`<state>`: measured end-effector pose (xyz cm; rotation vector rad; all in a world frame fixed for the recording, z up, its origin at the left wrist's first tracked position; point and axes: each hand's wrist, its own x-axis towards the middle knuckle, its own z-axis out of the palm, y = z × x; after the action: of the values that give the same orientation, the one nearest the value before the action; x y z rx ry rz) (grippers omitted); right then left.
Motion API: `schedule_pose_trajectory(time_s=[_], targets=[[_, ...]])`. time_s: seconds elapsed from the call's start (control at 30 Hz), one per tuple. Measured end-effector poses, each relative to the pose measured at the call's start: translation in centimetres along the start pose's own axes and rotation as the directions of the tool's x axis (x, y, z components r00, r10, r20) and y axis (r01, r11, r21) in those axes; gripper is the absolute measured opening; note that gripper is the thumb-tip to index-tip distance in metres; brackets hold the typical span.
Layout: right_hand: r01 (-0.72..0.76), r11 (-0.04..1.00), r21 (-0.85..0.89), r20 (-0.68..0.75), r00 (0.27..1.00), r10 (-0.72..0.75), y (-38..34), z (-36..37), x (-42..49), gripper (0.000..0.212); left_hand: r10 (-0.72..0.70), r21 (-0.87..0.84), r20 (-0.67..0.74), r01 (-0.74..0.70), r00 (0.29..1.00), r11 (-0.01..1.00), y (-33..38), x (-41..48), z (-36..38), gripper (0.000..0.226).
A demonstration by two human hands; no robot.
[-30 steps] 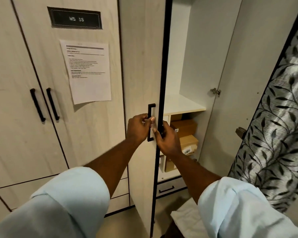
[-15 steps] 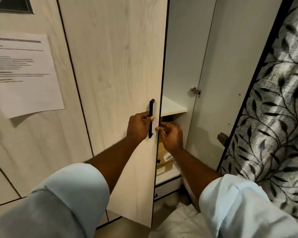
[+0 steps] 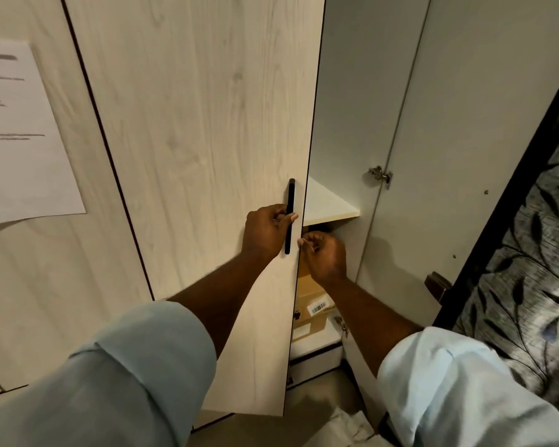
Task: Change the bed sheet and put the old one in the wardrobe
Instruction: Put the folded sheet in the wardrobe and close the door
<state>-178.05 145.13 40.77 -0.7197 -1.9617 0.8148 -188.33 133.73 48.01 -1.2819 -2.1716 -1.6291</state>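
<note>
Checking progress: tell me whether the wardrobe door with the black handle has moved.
Yes: the door swung rightward towards closing, hiding more of the inner shelf.

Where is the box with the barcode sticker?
In the head view, the cardboard box sits inside the wardrobe, just right of centre, below the white shelf and the right hand.

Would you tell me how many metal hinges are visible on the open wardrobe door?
2: an upper hinge just above the shelf, and a lower hinge beside the cardboard boxes; others may lie out of view.
</note>
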Motion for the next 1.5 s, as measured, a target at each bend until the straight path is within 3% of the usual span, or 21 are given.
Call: schedule_pose_trajectory(time_s=[0.37,0.77,1.2,1.43,1.5], targets=[[-0.084,0.99,-0.115,0.01,0.996,0.085,0.9,3.8,6.9,0.017,-0.026,0.019,0.03,0.026,0.999,0.999,-4.2,7.2,3.5,0.029],[-0.072,0.986,-0.153,0.077,0.993,0.085,2.9,7.8,11.8,0.022,0.056,0.054,-0.001,-0.056,0.998,0.997,-7.8,11.5,5.1,0.038],[-0.082,0.966,-0.244,0.099,0.989,0.109,4.0,9.2,14.5,0.028,0.006,0.044,-0.032,-0.004,0.999,0.999,-8.9,13.8,5.6,0.045],[-0.055,0.977,-0.206,0.083,0.994,0.074,4.0,7.1,12.9,0.026,-0.003,0.121,-0.063,0.011,0.998,0.993,-8.3,13.3,5.6,0.039],[-0.019,0.976,-0.216,0.087,0.995,0.038,4.2,5.4,12.0,0.017,-0.034,0.12,-0.103,0.046,0.994,0.992,-8.0,12.6,6.1,0.021]])
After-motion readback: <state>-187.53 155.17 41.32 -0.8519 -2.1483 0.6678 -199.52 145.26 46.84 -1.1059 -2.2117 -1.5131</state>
